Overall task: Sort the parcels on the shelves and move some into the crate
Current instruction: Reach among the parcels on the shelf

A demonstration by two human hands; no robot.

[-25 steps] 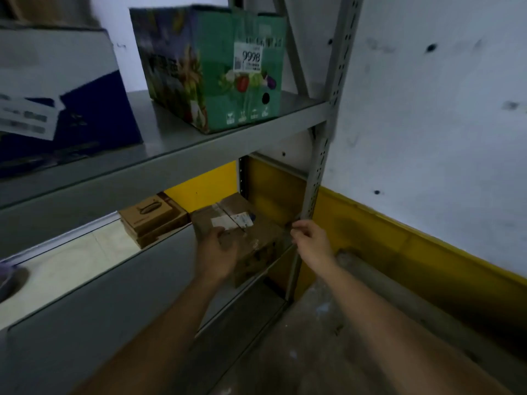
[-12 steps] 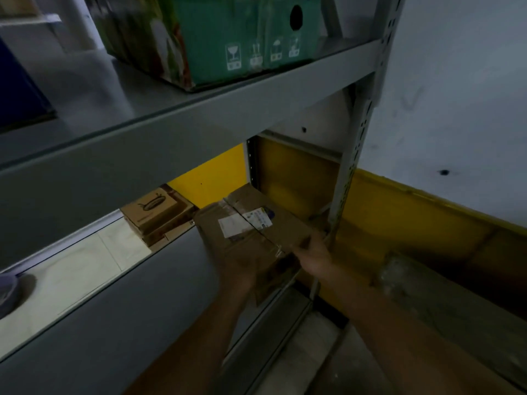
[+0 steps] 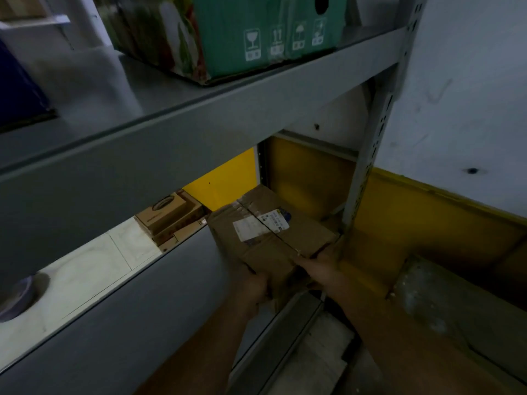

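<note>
Dim light, some blur on the near edges.

- Brown cardboard parcel (image 3: pixel 273 238): taped along the top seam, with a white label and a second label with a blue and yellow corner on its upper face. It is at the right end of the lower shelf (image 3: pixel 114 323), tilted, with its near end past the shelf's front lip. Whether its far end rests on the shelf, cannot tell.
- Left grip (image 3: pixel 252 286): closed round the parcel's near left corner, fingers curled onto the side face.
- Right grip (image 3: pixel 316 263): closed on the near right corner, one digit lying along the top edge, the rest hidden below the box. Both forearms reach in from the bottom of the view.
- Grey slotted upright post (image 3: pixel 370 172): just right of the parcel, close to the right grip.
- Upper shelf (image 3: pixel 171 132): carries a green printed carton (image 3: pixel 242 32) with handling symbols on its face, near the right end. A dark blue box (image 3: pixel 17 89) sits at the far left, mostly cut off.
- Behind the lower shelf, seen through the gap: a stack of small brown boxes (image 3: pixel 168 216) on a pale floor, left of the parcel and apart from it.
- Wall to the right is white above a yellow band (image 3: pixel 427 212).
</note>
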